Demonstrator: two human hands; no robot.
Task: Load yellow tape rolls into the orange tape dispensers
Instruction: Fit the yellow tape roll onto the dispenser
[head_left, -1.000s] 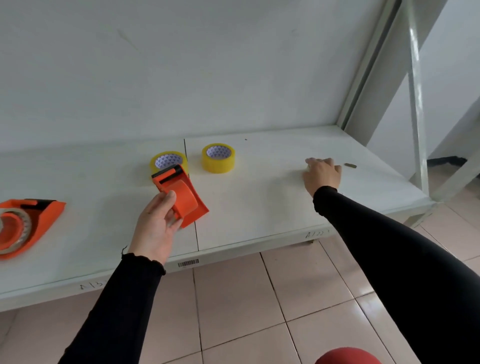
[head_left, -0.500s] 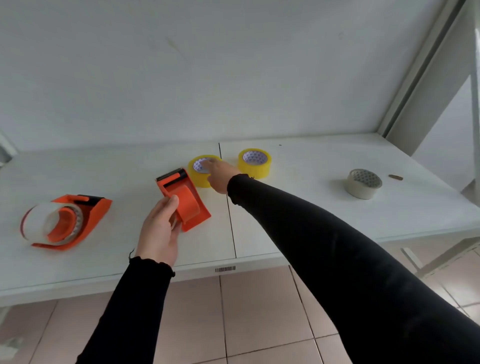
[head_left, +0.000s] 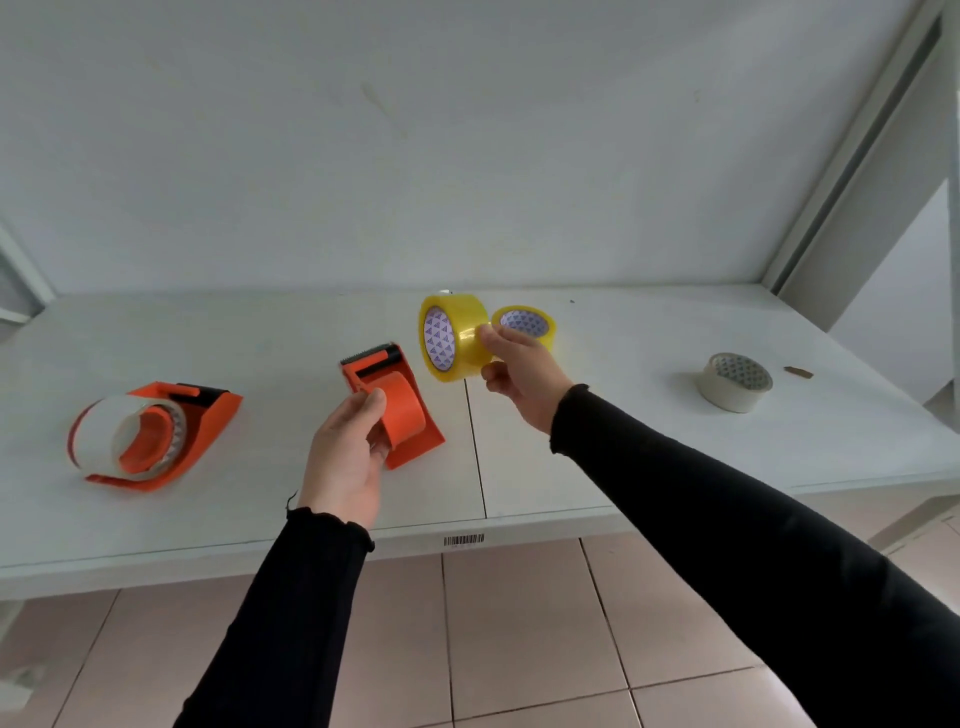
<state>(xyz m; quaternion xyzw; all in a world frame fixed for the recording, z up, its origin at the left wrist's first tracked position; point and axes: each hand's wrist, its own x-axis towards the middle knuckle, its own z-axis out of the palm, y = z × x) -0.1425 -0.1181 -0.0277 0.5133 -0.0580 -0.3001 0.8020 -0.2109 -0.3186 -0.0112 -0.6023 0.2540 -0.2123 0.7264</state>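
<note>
A person in black sleeves stood at a white bench (head_left: 597, 452) set against a pale wall, both hands raised over it.

The left hand (head_left: 345, 457) was wrapped around the hub of an empty orange tape dispenser (head_left: 395, 402), thumb pressed across the drum, its grip closed firmly on the plastic. The dispenser was tilted with its black toothed cutter pointing away and the bare hub turned toward the other hand, probably so a roll could slide straight on.

The right hand (head_left: 522, 376) held a yellow tape roll (head_left: 452, 338) lifted clear of the bench, just beside the dispenser but not touching it. Its grip pinched the roll's outer band, fingertips on the near side. The roll was turned on edge so its open core, lined with white paper printed in purple triangles, faced the dispenser's hub. That looked like lining up for the fit.

A second yellow roll (head_left: 527, 325) lay flat on the bench just behind the right hand, likely waiting its turn. Far to the left, well apart, another orange dispenser (head_left: 208, 415) rested on its side carrying a clear, nearly spent roll; it seemingly had yet to receive yellow tape. To the right lay a whitish roll (head_left: 735, 382), with a small brown scrap (head_left: 798, 371) near it.

Loading seemed barely begun.
</note>
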